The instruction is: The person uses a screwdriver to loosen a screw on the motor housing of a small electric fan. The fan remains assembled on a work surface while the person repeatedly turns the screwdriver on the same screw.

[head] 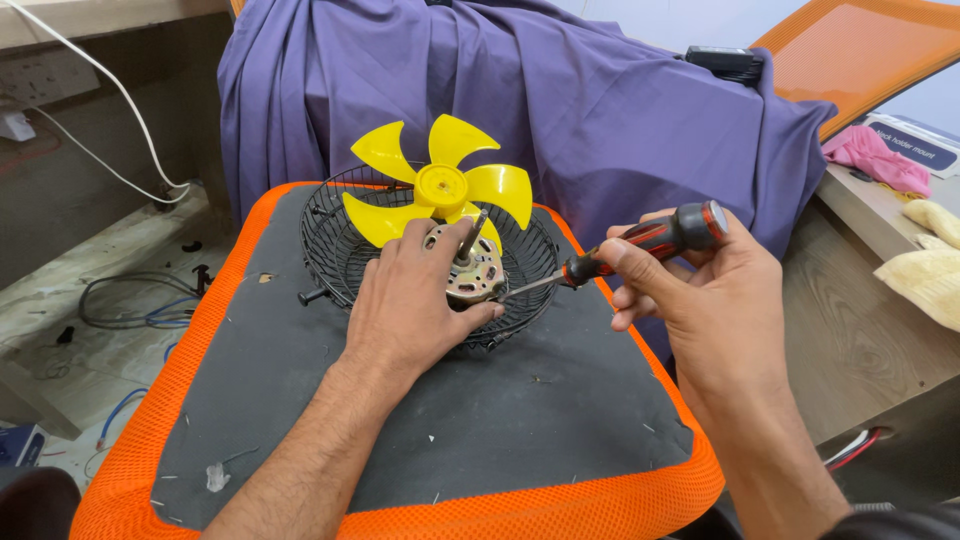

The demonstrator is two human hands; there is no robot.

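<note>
Cables lie loose at the far left: a white cord point(100, 110) hangs down the wall past a wall socket point(45, 75), and dark and blue wires point(135, 300) coil on the floor below. Next comes the work surface, a dark grey chair seat with an orange mesh border point(450, 420), which serves as a padded bench so that parts neither roll nor scratch. On its far half sits a black wire fan guard point(330, 245), bowl side up, cradling a round metal fan motor with a steel shaft point(472, 268). A yellow plastic five-bladed fan propeller point(440, 185) lies on the guard's back rim, off the shaft and clear of the motor.

Left hand point(410, 300) is spread over the motor, fingers pressed on its housing and thumb hooked at the near edge, seemingly to hold it steady against the tool's push. Right hand point(700, 290) is wrapped around the red and black handle of a screwdriver point(640, 243), held nearly level, its thin blade reaching left to the motor's side, where the tip meets the casing just beside the left thumb.

Behind hangs a purple cloth point(560, 100) draped over a chair. To the right stands a wooden desk point(860, 330) with a pink rag point(875, 155) and cream cloths point(935, 270).
</note>
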